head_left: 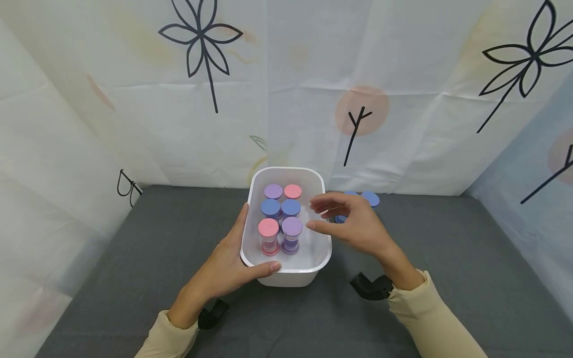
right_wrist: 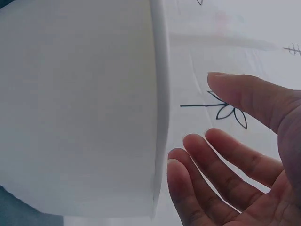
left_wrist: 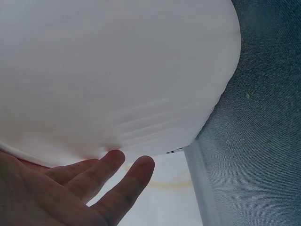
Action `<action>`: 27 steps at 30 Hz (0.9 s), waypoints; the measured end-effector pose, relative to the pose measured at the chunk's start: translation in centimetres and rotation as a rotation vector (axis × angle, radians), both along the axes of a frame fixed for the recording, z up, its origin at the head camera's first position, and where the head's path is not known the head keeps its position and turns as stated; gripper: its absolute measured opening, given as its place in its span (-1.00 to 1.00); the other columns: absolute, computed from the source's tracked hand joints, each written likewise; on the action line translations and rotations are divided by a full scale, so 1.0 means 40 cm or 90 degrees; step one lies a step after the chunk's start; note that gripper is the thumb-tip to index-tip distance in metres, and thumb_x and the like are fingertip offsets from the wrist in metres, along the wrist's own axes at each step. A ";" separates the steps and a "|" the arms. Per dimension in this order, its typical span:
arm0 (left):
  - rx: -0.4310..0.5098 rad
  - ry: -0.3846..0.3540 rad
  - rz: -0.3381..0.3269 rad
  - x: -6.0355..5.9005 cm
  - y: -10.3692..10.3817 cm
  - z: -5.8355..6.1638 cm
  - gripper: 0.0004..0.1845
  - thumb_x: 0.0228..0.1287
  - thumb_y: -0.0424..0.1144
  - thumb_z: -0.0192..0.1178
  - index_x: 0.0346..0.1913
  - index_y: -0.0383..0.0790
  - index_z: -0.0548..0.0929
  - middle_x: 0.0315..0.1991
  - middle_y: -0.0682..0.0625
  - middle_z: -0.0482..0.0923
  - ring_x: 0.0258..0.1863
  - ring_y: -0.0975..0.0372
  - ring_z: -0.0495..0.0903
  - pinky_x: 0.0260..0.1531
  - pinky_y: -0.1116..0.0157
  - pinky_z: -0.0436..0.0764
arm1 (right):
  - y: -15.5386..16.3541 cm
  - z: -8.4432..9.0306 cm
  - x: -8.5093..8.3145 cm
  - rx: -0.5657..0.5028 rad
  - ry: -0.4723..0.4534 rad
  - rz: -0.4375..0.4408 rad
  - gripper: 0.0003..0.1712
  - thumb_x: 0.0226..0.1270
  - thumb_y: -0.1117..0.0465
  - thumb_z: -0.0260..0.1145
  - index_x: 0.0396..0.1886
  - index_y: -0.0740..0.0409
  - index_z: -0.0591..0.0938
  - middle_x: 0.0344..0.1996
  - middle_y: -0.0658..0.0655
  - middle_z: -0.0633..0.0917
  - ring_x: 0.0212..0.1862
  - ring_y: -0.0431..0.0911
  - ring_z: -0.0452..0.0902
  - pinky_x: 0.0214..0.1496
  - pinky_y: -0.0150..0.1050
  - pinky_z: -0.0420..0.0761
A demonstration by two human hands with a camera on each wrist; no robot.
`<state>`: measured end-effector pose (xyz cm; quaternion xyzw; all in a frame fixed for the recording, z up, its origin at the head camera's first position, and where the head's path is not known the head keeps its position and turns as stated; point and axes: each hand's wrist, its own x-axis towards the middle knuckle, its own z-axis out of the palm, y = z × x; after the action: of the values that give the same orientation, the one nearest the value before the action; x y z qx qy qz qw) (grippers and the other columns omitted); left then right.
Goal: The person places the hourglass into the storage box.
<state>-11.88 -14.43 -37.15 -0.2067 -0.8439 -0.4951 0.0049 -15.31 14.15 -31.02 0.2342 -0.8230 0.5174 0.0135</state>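
A white plastic bin (head_left: 288, 271) stands in the middle of the table. My left hand (head_left: 226, 263) grips its near left corner, thumb over the front rim and fingers along the outer left wall; the left wrist view shows the fingertips (left_wrist: 115, 157) against that wall. Inside, sand timers stand upright in two columns: pink (head_left: 268, 227) and purple (head_left: 292, 226) in front, two blue ones (head_left: 270, 208) in the middle, purple (head_left: 273, 191) and pink (head_left: 293, 191) behind. Over the right rim, my right hand (head_left: 355, 219) holds nothing, its thumb and fingers spread apart.
Beyond my right hand, several blue-capped timers (head_left: 370, 199) stand on the dark grey tabletop (head_left: 447, 258), partly hidden by that hand. White cloth (head_left: 295, 124) with plant drawings hangs along the back and both sides.
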 end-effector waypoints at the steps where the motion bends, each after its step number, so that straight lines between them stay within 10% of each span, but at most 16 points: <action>1: -0.001 0.001 0.000 0.000 0.000 0.000 0.35 -0.05 0.22 0.57 0.65 0.24 -0.19 0.47 0.16 0.28 0.25 0.30 0.46 0.14 -0.05 0.48 | 0.007 -0.001 0.001 -0.007 -0.008 -0.008 -0.55 0.16 0.22 0.58 0.06 0.17 0.72 -0.05 0.07 0.74 -0.06 -0.07 0.68 0.04 -0.03 0.64; 18: 0.002 0.005 -0.010 0.001 -0.002 -0.004 0.36 -0.05 0.21 0.58 0.65 0.25 -0.22 0.52 0.15 0.20 0.29 0.27 0.43 0.16 -0.05 0.47 | 0.133 -0.071 -0.037 -0.086 0.026 -0.173 -0.58 0.24 0.28 0.52 0.09 0.26 0.70 -0.08 0.33 0.73 -0.07 -0.14 0.68 -0.02 -0.37 0.60; 27: 0.010 0.004 -0.016 0.005 0.004 0.011 0.32 0.00 0.16 0.57 0.64 0.23 -0.19 0.52 0.13 0.20 0.30 0.23 0.43 0.19 -0.09 0.45 | 0.193 -0.079 -0.045 -0.111 0.058 -0.244 -0.53 0.24 0.31 0.52 0.15 0.29 0.66 -0.10 0.07 0.74 -0.04 -0.14 0.66 -0.03 -0.42 0.57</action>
<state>-11.67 -14.26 -36.69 -0.2189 -0.8372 -0.5012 0.0033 -17.12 21.86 -34.17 0.0943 -0.8032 0.5634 0.1692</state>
